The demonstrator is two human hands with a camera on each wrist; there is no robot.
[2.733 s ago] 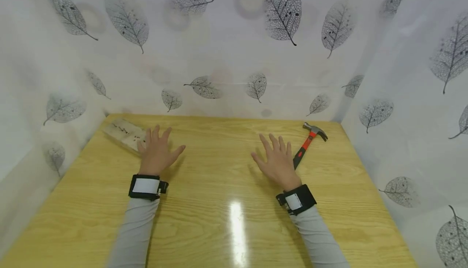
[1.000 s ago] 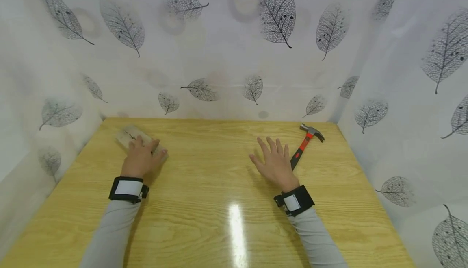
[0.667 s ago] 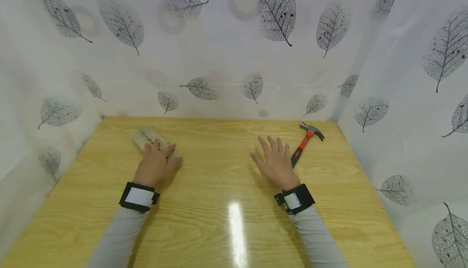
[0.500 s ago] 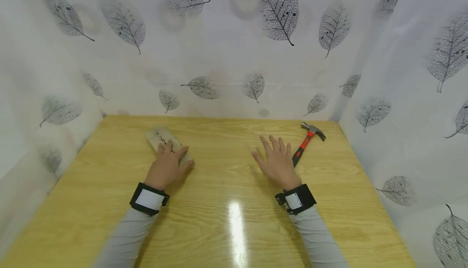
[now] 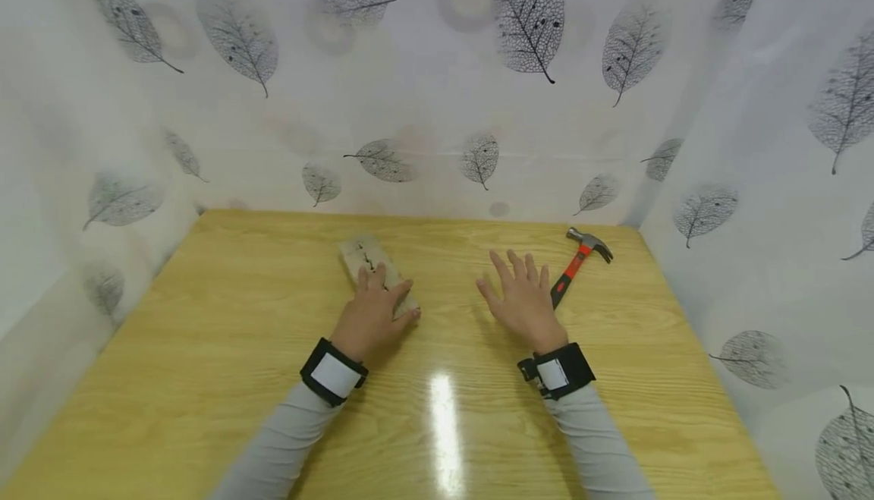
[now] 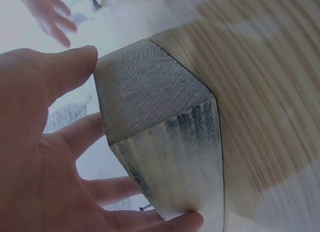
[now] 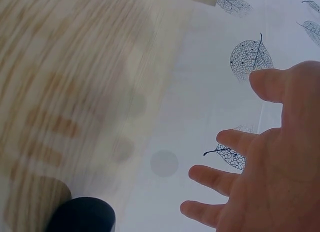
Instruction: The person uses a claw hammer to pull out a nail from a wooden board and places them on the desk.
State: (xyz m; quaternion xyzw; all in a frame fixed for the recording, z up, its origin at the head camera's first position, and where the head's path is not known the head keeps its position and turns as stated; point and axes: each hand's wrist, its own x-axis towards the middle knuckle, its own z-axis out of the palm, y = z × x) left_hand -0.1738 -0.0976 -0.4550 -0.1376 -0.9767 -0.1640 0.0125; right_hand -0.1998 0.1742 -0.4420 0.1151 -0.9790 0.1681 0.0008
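Observation:
A pale wooden block [image 5: 355, 256], with small dark nail-like bits on its top, lies on the table left of centre. My left hand [image 5: 372, 314] grips its near part from above. In the left wrist view the thumb of my left hand [image 6: 40, 122] is at an upper corner of the block [image 6: 175, 157], and the fingers lie along its side. A claw hammer [image 5: 573, 265] with a red and black handle lies at the right. My right hand [image 5: 526, 304] hovers beside its handle, fingers spread, holding nothing; the hand hides the handle's end. The right wrist view shows that black handle end [image 7: 82, 217].
The wood-grain table [image 5: 205, 348] ends at a white curtain [image 5: 423, 105] printed with leaves, at the back and both sides. A bright light reflection [image 5: 444, 424] runs along the table's near middle.
My left hand has taken hold of the wooden block at the far left and moved it rightward to near the middle. My right hand and the hammer have stayed in place.

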